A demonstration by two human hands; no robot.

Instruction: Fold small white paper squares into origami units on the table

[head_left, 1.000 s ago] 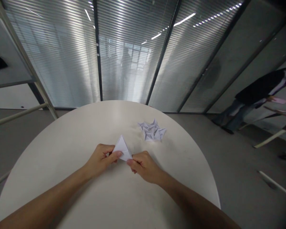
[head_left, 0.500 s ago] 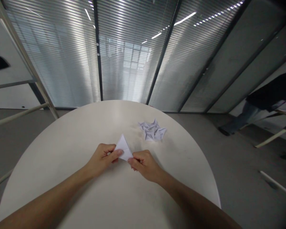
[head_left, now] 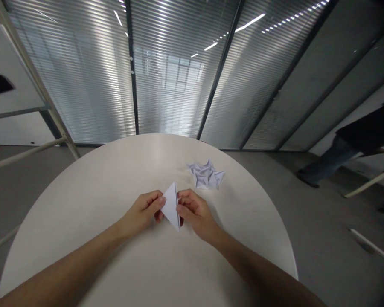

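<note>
Above the round table (head_left: 128,162), our left hand (head_left: 141,216) pinches folded paper (head_left: 171,205), newly turned, bringing its long edge to our right hand (head_left: 197,214), whose grip we cannot tell

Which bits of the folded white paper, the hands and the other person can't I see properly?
All in the head view:
- The back of the folded white paper: hidden behind its front face.
- Some fingertips of the left hand: hidden behind that paper.
- Whether the right hand pinches the paper or just touches it: its thumb and the paper cover the other fingertips.
- The other person's head: cut off by the right edge.
</note>
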